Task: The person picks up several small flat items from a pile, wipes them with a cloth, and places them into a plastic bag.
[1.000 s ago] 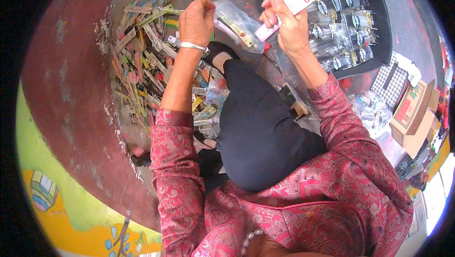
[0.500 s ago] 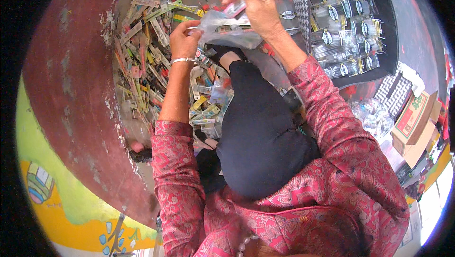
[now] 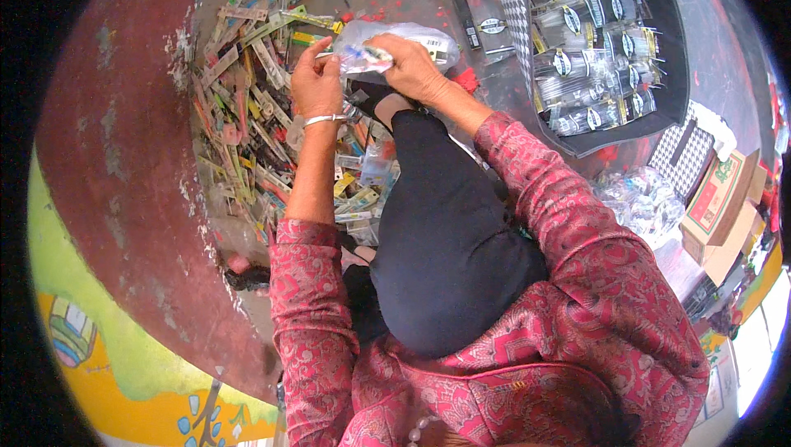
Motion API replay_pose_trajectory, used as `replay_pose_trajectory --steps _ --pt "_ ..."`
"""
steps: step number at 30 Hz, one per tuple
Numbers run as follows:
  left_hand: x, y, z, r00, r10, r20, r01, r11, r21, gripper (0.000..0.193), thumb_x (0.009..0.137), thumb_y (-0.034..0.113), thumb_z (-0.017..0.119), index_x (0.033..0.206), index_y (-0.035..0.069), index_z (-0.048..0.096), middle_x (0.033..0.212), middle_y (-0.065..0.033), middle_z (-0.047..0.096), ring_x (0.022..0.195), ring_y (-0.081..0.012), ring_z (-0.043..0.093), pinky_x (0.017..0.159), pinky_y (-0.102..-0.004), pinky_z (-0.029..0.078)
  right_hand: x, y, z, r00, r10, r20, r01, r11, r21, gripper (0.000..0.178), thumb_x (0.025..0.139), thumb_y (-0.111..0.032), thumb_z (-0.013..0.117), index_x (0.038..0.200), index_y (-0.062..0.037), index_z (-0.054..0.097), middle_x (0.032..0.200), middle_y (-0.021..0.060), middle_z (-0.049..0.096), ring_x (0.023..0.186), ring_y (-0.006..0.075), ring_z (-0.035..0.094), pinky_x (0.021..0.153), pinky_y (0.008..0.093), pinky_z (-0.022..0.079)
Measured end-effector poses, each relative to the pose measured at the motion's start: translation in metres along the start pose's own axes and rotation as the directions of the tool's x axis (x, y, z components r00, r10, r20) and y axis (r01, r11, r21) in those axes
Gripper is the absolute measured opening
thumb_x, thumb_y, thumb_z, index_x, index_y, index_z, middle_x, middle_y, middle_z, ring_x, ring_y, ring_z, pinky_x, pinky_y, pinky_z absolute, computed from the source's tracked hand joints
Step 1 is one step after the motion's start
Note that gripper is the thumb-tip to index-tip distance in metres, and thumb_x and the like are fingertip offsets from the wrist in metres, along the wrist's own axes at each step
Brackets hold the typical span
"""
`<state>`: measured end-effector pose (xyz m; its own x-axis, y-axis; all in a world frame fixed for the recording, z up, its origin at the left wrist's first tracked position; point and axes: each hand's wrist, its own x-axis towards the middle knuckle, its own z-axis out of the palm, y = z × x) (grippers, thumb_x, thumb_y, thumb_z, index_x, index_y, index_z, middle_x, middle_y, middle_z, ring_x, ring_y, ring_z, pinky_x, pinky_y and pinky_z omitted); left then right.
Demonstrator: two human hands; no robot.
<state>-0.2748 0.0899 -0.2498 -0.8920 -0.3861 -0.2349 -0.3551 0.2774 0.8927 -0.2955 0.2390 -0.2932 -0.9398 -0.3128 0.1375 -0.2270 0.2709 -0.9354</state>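
My left hand, with a silver bangle on its wrist, and my right hand meet above my raised knee in black trousers. Both grip a clear plastic bag with a white label, and a small coloured item shows between the fingers at the bag's mouth. The left fingers pinch the bag's left edge while the right hand covers its middle. Just left of and below the hands lies a heap of narrow coloured packets on the floor.
A black tray at the upper right holds several clear packs with oval labels. A cardboard box and a pile of clear bags lie at the right. A dark red curved band runs down the left.
The white card that my right hand held up is gone from view. Both hands have come together lower down, with the clear bag between them.
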Motion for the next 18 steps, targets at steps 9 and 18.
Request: replay_pose_trajectory --steps 9,18 --pt "0.000 0.022 -0.005 0.981 -0.127 0.145 0.121 0.991 0.050 0.035 0.077 0.000 0.055 0.111 0.007 0.055 0.083 -0.0069 0.061 0.070 -0.0105 0.056 0.061 -0.0227 0.045 0.047 0.001 -0.037 0.922 0.362 -0.136 -0.196 0.742 0.641 0.022 0.087 -0.019 0.051 0.080 0.0011 0.059 0.068 0.0062 0.061 0.064 0.0115 0.059 0.062 0.0252 0.047" --pt "0.010 0.003 -0.008 0.951 -0.163 0.261 0.168 0.986 0.003 0.020 0.079 0.006 0.048 0.089 0.007 0.065 0.068 0.0017 0.054 0.052 -0.0048 0.039 0.046 -0.0184 0.030 0.047 -0.034 -0.077 0.874 0.375 -0.309 -0.185 0.845 0.501 0.022 0.086 -0.020 0.052 0.076 -0.0015 0.059 0.055 0.0006 0.053 0.051 0.0065 0.050 0.047 0.0209 0.039"
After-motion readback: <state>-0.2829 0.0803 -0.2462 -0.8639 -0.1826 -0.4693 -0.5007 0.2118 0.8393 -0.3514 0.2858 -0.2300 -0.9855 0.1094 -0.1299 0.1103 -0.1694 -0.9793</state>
